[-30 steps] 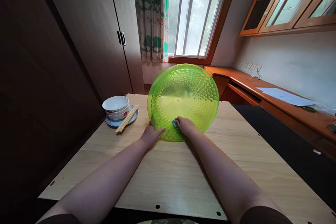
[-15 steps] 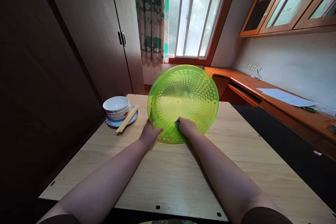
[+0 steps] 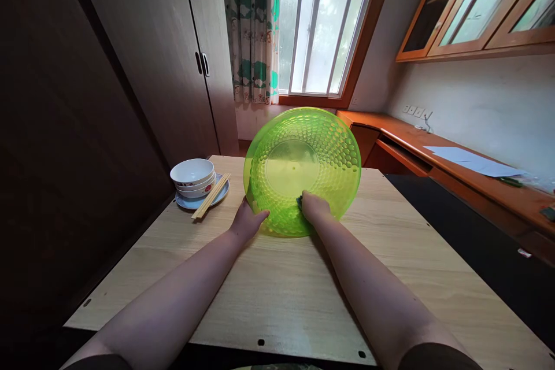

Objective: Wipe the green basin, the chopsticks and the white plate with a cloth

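A translucent green plastic basin (image 3: 292, 167) is tilted up on the table, its hollow facing me. My left hand (image 3: 250, 219) grips its lower left rim, thumb inside and the other fingers behind the wall. Inside the basin, my right hand (image 3: 315, 207) is closed at the lower wall, right of the middle. A small dark bluish-grey cloth (image 3: 299, 202) pokes out at the left of that hand; most of it is hidden by the fingers.
Left on the wooden table (image 3: 277, 289), stacked white bowls (image 3: 192, 173) stand on a blue-rimmed plate (image 3: 184, 203), with chopsticks (image 3: 211, 196) resting across the plate's edge. An orange-brown desk (image 3: 403, 133) with white paper (image 3: 472, 161) runs along the right wall.
My right hand has slid a little to the right along the inside of the basin, with the cloth in it. My left hand and the basin have hardly moved.
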Available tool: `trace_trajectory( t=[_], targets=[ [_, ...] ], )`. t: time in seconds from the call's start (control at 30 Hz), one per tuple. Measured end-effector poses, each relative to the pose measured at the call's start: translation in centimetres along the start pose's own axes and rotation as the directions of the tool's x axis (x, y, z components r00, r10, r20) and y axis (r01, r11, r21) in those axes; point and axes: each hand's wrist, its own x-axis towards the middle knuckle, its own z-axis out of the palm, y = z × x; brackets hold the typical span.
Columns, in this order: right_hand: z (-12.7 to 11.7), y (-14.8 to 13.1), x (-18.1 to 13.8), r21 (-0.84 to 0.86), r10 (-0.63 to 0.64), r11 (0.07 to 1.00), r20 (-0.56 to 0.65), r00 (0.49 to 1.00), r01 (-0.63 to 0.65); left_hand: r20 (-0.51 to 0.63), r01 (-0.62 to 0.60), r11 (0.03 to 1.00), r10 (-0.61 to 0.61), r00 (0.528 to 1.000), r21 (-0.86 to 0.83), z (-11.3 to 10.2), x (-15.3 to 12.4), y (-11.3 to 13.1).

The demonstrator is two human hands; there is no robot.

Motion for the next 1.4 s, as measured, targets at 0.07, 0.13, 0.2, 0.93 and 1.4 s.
trace_trajectory(
  t=[0.07,0.13,0.2,0.93,1.4],
  targets=[
    [0.3,-0.6,-0.3,0.005,-0.066,0.998,0.0,0.998,0.066,-0.018,0.01,1.0,-0.01,1.0,0.002,0.0,0.0,0.0],
    [0.6,-1.2,-0.5,0.013,-0.126,0.992,-0.001,0.992,0.126,-0.03,0.017,1.0,-0.016,0.999,0.004,0.1,0.0,0.1],
    [0.7,-1.5,-0.6,0.019,-0.159,0.987,-0.002,0.987,0.159,-0.032,0.018,1.0,-0.018,0.999,0.003,0.1,0.0,0.2],
    [0.7,-1.2,-0.4,0.042,-0.171,0.984,0.0,0.985,0.171,-0.023,0.042,0.999,-0.042,0.999,0.012,-0.1,0.2,0.2],
    [0.7,-0.7,0.0,0.001,-0.103,0.995,-0.03,0.994,0.103,-0.021,0.028,1.0,-0.028,0.999,0.007,-0.2,0.1,0.5]
  ],
)
